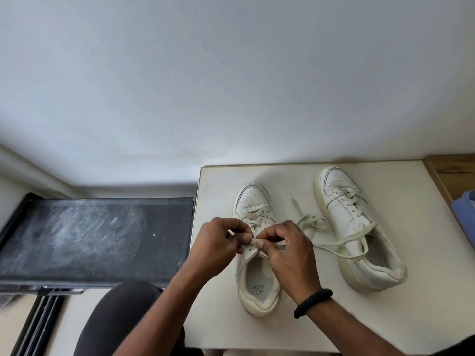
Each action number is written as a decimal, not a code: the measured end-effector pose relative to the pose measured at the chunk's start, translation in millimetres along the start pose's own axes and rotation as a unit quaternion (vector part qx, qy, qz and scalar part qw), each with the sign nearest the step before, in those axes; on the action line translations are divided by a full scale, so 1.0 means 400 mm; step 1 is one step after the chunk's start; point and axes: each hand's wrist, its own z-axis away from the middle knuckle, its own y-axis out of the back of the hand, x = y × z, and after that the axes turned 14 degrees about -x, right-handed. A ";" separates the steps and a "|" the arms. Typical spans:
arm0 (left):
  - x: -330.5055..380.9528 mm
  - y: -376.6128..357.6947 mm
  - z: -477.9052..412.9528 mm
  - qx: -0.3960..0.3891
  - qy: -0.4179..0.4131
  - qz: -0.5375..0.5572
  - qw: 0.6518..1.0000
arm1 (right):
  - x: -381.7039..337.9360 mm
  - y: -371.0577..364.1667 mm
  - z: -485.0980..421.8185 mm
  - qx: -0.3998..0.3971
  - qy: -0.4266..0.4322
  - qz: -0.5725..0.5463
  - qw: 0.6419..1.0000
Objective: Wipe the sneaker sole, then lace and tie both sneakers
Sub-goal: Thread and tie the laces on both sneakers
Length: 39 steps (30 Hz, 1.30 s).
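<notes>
On a white table (290, 181) set against a plain pale wall (231, 86), two white sneakers stand with toes toward the wall: the middle sneaker (252, 199) near the table's centre, and the right sneaker (344, 209) nearer the table's right edge. Two hands meet over the middle sneaker; the left hand (218, 242) and the right hand (288, 245) each pinch its lace (253, 241) between thumb and curled fingers. The loose lace (308, 222) of the right sneaker trails untied across the table. One black band (312, 303) circles the right wrist. Left of the table sits one dusty black panel (95, 235); off the table's right edge show one blue object (465, 214) and one wooden surface (452, 173).
</notes>
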 end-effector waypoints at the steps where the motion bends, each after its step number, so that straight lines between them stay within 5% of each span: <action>1: -0.001 -0.002 0.000 0.008 0.004 0.010 1.000 | -0.001 -0.003 0.000 0.001 -0.007 -0.007 1.000; 16: -0.011 -0.050 0.006 0.036 0.098 0.283 0.953 | 0.000 0.006 -0.010 -0.024 -0.016 -0.039 0.999; 20: -0.022 -0.067 0.001 0.047 0.103 0.262 0.959 | 0.009 -0.008 -0.006 -0.005 -0.004 -0.018 1.000; 23: -0.023 -0.072 0.002 0.087 0.075 0.060 0.992 | 0.015 -0.018 -0.005 0.009 0.009 0.000 1.000; 26: -0.016 -0.079 0.005 0.120 0.017 -0.086 0.989 | 0.021 -0.019 -0.005 0.015 0.016 0.016 1.000; 31: -0.026 -0.073 0.001 0.134 -0.018 -0.045 0.990 | 0.025 -0.016 -0.006 0.003 0.023 0.016 1.000; 39: -0.025 -0.067 0.003 0.099 0.076 0.160 0.979 | 0.022 -0.016 -0.008 -0.015 0.016 0.043 0.999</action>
